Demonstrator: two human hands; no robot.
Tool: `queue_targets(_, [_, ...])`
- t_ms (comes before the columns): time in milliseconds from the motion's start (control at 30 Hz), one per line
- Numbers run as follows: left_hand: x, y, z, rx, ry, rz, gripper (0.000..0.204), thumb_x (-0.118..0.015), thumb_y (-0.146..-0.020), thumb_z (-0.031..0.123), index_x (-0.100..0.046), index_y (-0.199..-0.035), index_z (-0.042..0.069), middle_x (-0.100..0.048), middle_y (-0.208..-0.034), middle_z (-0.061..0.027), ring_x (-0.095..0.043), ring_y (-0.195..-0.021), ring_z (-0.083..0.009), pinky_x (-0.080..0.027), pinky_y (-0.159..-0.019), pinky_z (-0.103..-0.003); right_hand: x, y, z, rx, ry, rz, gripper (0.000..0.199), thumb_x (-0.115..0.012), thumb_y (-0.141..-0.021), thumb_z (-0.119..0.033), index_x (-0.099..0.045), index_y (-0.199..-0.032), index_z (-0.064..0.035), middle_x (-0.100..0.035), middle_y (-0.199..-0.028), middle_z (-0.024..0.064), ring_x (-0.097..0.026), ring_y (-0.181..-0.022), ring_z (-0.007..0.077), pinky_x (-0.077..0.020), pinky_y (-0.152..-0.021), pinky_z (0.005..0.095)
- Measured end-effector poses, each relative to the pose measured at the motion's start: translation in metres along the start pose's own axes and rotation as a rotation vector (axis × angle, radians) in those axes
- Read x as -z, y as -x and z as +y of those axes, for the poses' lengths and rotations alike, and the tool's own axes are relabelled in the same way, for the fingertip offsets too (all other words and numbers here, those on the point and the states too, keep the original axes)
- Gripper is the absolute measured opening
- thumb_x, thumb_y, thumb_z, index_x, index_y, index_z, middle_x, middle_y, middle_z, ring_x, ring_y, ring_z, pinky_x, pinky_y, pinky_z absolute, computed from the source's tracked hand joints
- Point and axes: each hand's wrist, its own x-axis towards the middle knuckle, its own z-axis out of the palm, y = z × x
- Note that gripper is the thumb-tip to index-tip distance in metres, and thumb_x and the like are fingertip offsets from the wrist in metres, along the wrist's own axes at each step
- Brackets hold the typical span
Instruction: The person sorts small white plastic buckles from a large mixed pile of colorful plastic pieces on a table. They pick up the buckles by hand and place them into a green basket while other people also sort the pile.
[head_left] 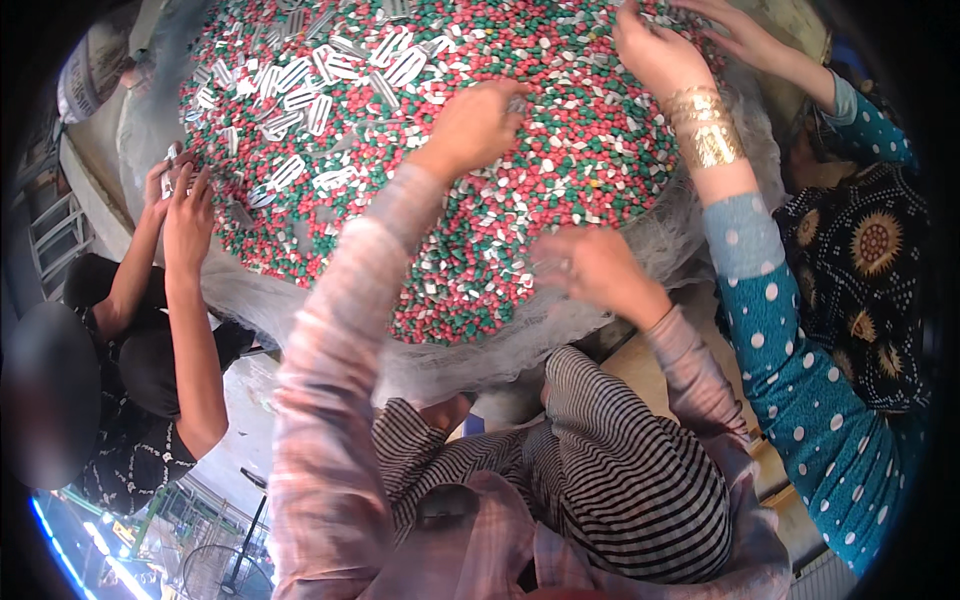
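Observation:
A wide heap of small red, green and white pieces (470,280) covers the round surface in front of me; their exact kind is too small to tell. My left hand (475,125) reaches over the middle of the heap, fingers curled down and closed. Its fingertips are hidden, so whatever they hold does not show. Something small and greyish shows at its knuckles. Closer to me, my right hand (595,265) hovers by the near right edge of the pieces, its fingers smeared by motion. Several white-and-grey striped flat pieces (300,97) lie on the heap at the far left.
Pale sheer cloth (270,290) hangs around the heap's rim. At the left, a co-worker's hands (180,190) hold something small and whitish. From the right, another person's hand with gold bangles (665,60) reaches over the heap. A wire-caged fan (225,572) stands lower left.

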Motion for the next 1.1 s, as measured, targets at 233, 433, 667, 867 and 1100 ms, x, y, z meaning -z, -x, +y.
queue_targets(233, [0.122,0.091,-0.021,0.793,0.636,-0.315,0.021,-0.042,-0.096,0.022,-0.055,-0.094,0.005,-0.058,-0.072,-0.0042,-0.059,-0.064,-0.0118,-0.048,-0.053,-0.026,-0.040,0.012,-0.005,-0.029,0.510,0.088,0.017,-0.055,-0.073,-0.007,-0.058,-0.090,-0.0054,-0.057,-0.084,0.0070,-0.059,-0.086,0.0228,-0.0487,-0.069,0.0366])
queue_targets(433, [0.073,0.126,-0.040,0.546,0.031,-0.041,0.049,-0.070,-0.075,0.048,-0.057,-0.088,0.003,-0.059,-0.069,-0.0132,-0.060,-0.065,-0.0263,-0.047,-0.064,-0.038,-0.038,0.001,-0.022,-0.009,0.440,0.131,0.014,-0.052,-0.076,-0.006,-0.054,-0.089,-0.0044,-0.057,-0.086,0.0090,-0.060,-0.083,0.0259,-0.0497,-0.066,0.0371])
queue_targets(667, [0.067,0.082,-0.066,0.200,0.109,0.147,0.028,-0.063,-0.078,0.019,-0.049,-0.095,0.002,-0.060,-0.084,-0.0184,-0.061,-0.074,-0.0348,-0.048,-0.068,-0.042,-0.050,0.003,-0.031,-0.267,0.739,-0.030,0.018,-0.049,-0.081,-0.009,-0.052,-0.098,-0.0056,-0.060,-0.086,0.0100,-0.062,-0.077,0.0244,-0.0499,-0.064,0.0376])
queue_targets(867, [0.107,-0.015,-0.118,0.091,-0.168,0.295,0.062,-0.060,-0.079,0.017,-0.034,-0.134,0.008,-0.051,-0.118,-0.0228,-0.059,-0.097,-0.0394,-0.048,-0.083,-0.045,-0.007,0.036,-0.077,-0.184,0.554,-0.073,0.023,-0.056,-0.075,-0.007,-0.052,-0.097,-0.0021,-0.058,-0.087,0.0158,-0.059,-0.082,0.0303,-0.0478,-0.071,0.0403])
queue_targets(1100, [0.115,0.015,-0.113,0.061,-0.221,0.007,0.061,-0.066,-0.075,0.031,-0.041,-0.131,0.027,-0.054,-0.113,-0.0167,-0.063,-0.090,-0.0369,-0.052,-0.076,-0.045,0.034,0.014,-0.205,-0.031,0.312,-0.389,0.027,-0.066,-0.076,-0.028,-0.057,-0.084,-0.0035,-0.060,-0.071,0.0144,-0.061,-0.064,0.0327,-0.0454,-0.057,0.0449])
